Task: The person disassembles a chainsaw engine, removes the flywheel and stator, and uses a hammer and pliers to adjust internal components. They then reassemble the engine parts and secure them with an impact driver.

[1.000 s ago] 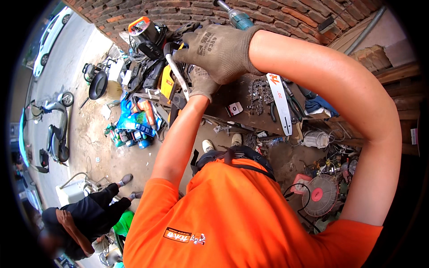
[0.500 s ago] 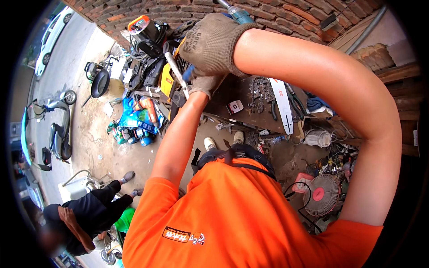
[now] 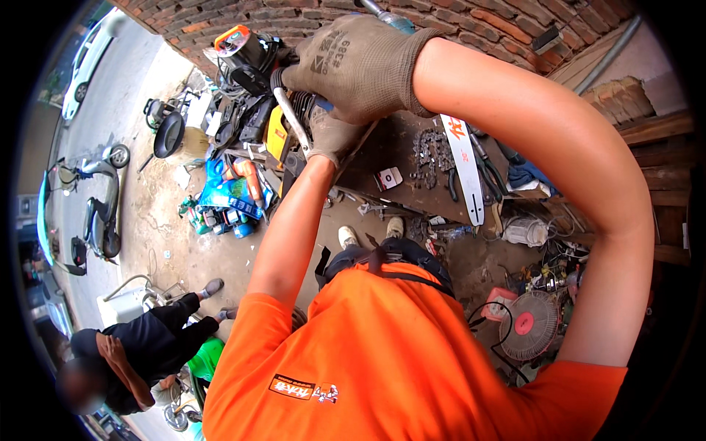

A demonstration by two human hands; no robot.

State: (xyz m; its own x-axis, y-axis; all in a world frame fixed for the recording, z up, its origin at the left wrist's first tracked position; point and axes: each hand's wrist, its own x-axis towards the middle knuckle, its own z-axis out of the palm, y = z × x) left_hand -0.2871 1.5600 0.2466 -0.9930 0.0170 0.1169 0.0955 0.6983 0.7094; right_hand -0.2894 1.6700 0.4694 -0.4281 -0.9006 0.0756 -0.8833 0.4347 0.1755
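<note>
Both my hands wear brown work gloves and are close together at a yellow and black machine (image 3: 278,132) with a bent metal tube handle (image 3: 291,117) and dark cooling fins; it looks like a chainsaw body. My right hand (image 3: 360,66) reaches over from the right, its fingers curled above the fins. Below it, my left hand (image 3: 337,134) is beside the tube handle, fingers bent towards the machine. A bit of blue shows between the gloves; what they grip is hidden. On the dark bench (image 3: 404,136), right of my hands, lie a loose saw chain (image 3: 426,156) and a white guide bar (image 3: 465,173).
A brick wall (image 3: 478,29) rises behind the bench. Pliers (image 3: 491,176) lie beside the guide bar. Blue bags and bottles (image 3: 224,195) are on the ground at left. A pink fan (image 3: 529,323) stands low right. A person (image 3: 140,353) is at lower left.
My right hand has shifted slightly right and turned a little over the machine. The left hand stays near the tube handle. The blue piece between the gloves shows less.
</note>
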